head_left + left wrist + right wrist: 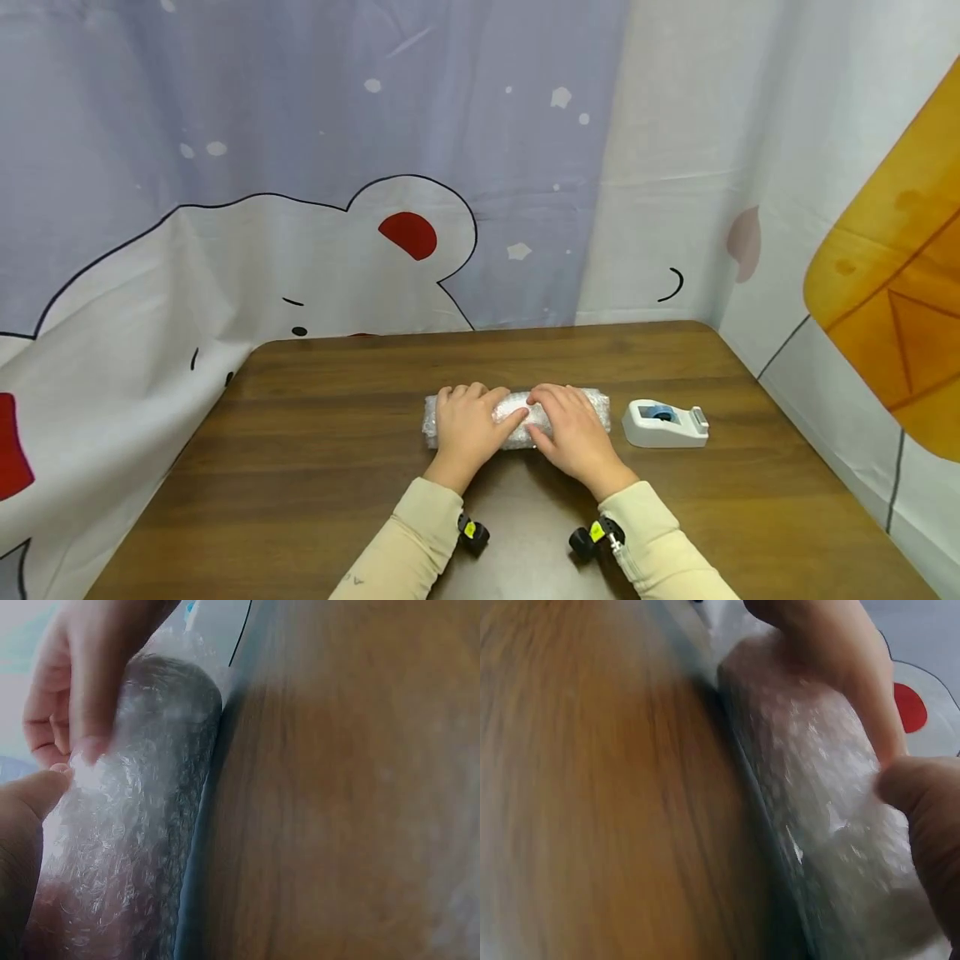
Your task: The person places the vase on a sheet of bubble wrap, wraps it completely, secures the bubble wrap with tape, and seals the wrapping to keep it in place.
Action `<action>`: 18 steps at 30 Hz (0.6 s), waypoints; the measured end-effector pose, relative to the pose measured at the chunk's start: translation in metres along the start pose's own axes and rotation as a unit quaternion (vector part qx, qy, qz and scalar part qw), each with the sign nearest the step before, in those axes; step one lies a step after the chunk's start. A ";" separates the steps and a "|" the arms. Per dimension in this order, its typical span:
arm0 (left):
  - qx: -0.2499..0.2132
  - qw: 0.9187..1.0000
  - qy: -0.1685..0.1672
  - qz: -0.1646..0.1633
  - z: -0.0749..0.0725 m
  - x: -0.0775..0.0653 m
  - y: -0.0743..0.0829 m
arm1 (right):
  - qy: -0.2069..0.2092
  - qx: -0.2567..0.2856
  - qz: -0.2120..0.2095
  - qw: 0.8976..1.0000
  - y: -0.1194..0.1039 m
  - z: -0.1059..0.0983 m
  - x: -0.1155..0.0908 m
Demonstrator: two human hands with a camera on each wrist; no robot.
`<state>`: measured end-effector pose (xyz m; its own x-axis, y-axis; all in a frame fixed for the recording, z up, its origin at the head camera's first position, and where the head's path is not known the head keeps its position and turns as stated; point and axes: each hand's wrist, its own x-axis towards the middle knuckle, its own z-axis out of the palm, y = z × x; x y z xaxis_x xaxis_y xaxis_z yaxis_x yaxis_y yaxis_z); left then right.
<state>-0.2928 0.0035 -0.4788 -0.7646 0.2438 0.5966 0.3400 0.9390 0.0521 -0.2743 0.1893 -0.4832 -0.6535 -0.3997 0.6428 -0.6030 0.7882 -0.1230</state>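
Observation:
A bundle in clear bubble wrap point(513, 405) lies lengthwise from left to right on the table, its shape like a thick roll. My left hand point(470, 421) grips its left half, fingers over the far side and thumb toward the middle. On the right half, my right hand point(573, 429) holds the wrap with curved fingers over the top and its thumb nearer me. The two thumbs point toward each other. In the left wrist view the bubble wrap point(150, 795) looks rounded and glossy; what is inside is hidden.
Just right of the bundle stands a white tape dispenser point(678, 433) with a blue core. The brown wooden table point(315, 467) reaches back to a printed curtain point(525, 167), which also hangs along both sides. Small cameras point(474, 533) sit on both wrists.

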 end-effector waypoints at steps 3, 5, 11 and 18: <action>0.000 1.000 0.008 0.002 0.002 0.000 0.001 | -0.021 -0.006 -0.007 1.000 0.004 -0.001 -0.005; -0.005 1.000 0.004 0.001 0.002 0.001 0.000 | -0.030 -0.018 -0.015 0.999 0.007 0.000 -0.006; -0.012 1.000 -0.002 -0.002 0.000 0.002 0.000 | -0.036 -0.086 -0.052 0.994 0.014 0.007 -0.009; -0.013 1.000 -0.007 -0.002 -0.002 0.003 -0.001 | -0.034 -0.079 -0.059 0.995 0.016 0.007 -0.009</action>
<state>-0.2945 0.0028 -0.4757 -0.7737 0.2432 0.5850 0.3501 0.9337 0.0748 -0.2813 0.2026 -0.4962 -0.6149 -0.5197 0.5931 -0.6012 0.7957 0.0740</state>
